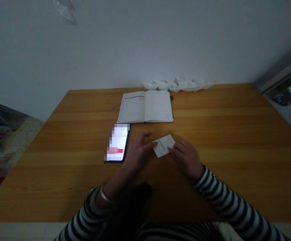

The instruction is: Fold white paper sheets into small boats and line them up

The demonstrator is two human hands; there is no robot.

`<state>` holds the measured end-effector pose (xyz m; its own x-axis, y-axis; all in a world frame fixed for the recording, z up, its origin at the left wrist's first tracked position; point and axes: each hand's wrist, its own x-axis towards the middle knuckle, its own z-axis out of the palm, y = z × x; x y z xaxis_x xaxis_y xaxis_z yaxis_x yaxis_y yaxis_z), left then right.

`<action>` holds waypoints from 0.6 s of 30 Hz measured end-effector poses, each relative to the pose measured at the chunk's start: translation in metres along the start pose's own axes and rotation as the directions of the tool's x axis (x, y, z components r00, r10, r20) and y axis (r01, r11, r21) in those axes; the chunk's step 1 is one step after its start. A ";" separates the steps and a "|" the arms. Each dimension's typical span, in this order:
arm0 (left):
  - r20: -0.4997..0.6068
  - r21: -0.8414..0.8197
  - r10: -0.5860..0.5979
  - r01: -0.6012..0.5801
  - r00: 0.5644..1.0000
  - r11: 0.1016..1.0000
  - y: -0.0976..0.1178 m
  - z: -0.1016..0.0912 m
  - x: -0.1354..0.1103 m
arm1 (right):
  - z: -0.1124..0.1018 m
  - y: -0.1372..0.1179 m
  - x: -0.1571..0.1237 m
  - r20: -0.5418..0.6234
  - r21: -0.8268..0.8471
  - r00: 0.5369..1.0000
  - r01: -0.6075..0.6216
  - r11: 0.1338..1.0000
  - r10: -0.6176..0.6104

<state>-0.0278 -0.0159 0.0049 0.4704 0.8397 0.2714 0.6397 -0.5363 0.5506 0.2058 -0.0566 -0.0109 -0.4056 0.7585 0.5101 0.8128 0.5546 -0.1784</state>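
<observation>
A small white folded paper [163,145] with a green stripe lies on the wooden table [235,140] between my hands. My left hand [139,152] pinches its left edge with thumb and fingers. My right hand [185,158] holds its lower right corner with the fingertips. Both arms wear black-and-white striped sleeves, and a bracelet sits on my left wrist.
A lit phone [117,143] lies just left of my left hand. An open notebook [145,106] rests farther back, with a pen [115,107] at its left. Crumpled white papers [177,85] line the wall edge. A ledge with a dark device [289,93] stands at right.
</observation>
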 end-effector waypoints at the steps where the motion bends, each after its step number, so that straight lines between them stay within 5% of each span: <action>1: 0.051 0.054 0.044 -0.047 0.998 0.997 0.001 0.000 -0.001 | 0.002 0.001 0.001 0.049 0.006 0.999 -0.018 1.000 0.018; 7: 0.283 0.095 0.154 -0.187 0.947 0.978 0.006 0.007 0.000 | 0.002 0.002 0.007 0.210 0.099 0.977 -0.051 0.994 0.029; 13: 0.093 -0.068 -0.010 0.016 0.996 0.998 -0.008 0.010 0.007 | 0.003 0.006 0.010 0.238 0.311 0.952 -0.261 0.914 0.191; 18: 0.100 -0.158 -0.127 0.141 0.987 0.977 -0.013 0.005 0.019 | 0.009 0.011 0.013 0.248 0.350 0.923 -0.368 0.861 0.293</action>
<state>-0.0238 0.0063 -0.0012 0.4439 0.8881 0.1195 0.5955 -0.3920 0.7012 0.2056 -0.0375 -0.0140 -0.2403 0.9478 0.2097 0.7027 0.3189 -0.6360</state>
